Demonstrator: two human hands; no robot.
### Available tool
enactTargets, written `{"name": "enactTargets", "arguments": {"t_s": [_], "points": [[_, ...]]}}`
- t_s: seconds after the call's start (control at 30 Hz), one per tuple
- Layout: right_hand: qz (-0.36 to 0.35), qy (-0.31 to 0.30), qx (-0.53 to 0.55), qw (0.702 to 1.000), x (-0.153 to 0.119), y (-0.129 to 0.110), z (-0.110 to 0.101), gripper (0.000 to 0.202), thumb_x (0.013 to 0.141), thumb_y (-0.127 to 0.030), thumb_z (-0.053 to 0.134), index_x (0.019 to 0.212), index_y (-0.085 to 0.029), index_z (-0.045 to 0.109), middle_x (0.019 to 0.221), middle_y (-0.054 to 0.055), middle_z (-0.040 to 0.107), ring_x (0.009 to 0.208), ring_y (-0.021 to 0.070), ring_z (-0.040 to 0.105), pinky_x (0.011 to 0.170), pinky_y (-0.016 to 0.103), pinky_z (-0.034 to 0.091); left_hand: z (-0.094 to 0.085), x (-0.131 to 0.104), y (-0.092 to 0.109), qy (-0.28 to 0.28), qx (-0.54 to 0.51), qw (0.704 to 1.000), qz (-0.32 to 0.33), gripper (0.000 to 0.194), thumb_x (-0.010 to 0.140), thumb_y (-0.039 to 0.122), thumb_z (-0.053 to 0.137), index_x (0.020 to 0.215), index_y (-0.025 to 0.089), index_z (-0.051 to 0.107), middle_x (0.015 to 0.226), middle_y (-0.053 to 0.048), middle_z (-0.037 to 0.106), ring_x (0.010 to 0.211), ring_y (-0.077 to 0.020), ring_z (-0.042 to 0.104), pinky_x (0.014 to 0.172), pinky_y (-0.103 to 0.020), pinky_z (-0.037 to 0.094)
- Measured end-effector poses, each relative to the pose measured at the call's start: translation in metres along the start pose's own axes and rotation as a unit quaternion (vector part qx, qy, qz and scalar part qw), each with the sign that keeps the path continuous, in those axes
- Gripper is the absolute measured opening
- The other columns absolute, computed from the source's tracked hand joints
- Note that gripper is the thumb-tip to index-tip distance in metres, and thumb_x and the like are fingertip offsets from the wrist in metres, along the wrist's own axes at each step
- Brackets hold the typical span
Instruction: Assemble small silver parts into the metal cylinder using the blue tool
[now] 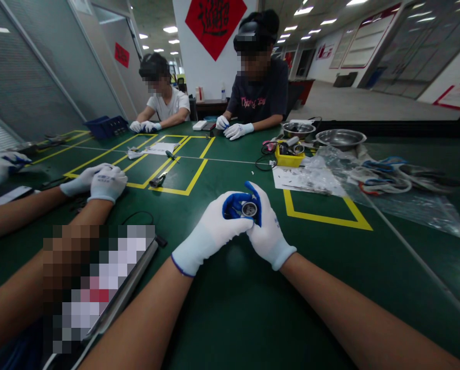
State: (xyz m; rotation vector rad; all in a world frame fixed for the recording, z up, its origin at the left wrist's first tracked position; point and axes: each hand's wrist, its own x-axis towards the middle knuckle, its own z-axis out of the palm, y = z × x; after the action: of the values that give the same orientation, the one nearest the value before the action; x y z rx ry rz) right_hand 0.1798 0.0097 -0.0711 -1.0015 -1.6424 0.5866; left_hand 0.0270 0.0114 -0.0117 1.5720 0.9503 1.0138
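Note:
A small round metal part (249, 209) with a bright silver ring at its end sits cupped between my two gloved hands, above the green table. My left hand (218, 221), in a white glove with a blue palm, curls round it from the left, thumb stretched along the near side. From the right, my right hand (266, 226) closes against it, its fingers pointing up and its thumb side meeting my left thumb. The gloves hide most of the part's body, so its length and full shape cannot be made out.
Ahead to the right are a yellow bin (289, 158) of parts, metal bowls (341, 137), clear plastic bags (415, 205) and cables. Yellow tape (330, 220) marks the table (230, 308). At left, a co-worker's gloved hands (108, 182) are near a tablet-like device (117, 277). Two people work opposite.

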Motion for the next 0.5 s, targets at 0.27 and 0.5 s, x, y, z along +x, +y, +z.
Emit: {"name": "enactTargets", "arguments": {"t_s": [0.27,0.5], "points": [[0.004,-0.006,-0.065,0.998,-0.004,0.002,0.002,0.076,0.085,-0.020,0.058,0.157,-0.022,0.033,0.145,0.018,0.058,0.129,0.0329,0.061,0.109,0.059,0.051,-0.004,0.003,-0.019,-0.034,-0.042,0.998,-0.011,0.043,0.073,0.017,0.080,0.115,0.013,0.071,0.118,-0.012,0.076,0.111,-0.0258,0.071,0.107,-0.045,0.051],[0.032,-0.011,-0.034,0.999,-0.009,0.005,0.011,0.100,0.079,-0.023,0.067,0.164,-0.023,0.015,0.144,0.019,0.052,0.127,0.0323,0.061,0.109,0.057,0.051,-0.004,-0.003,-0.018,-0.019,0.044,0.999,0.016,0.056,0.072,0.019,0.084,0.126,0.017,0.070,0.125,-0.011,0.074,0.115,-0.0264,0.070,0.108,-0.044,0.051]]}}
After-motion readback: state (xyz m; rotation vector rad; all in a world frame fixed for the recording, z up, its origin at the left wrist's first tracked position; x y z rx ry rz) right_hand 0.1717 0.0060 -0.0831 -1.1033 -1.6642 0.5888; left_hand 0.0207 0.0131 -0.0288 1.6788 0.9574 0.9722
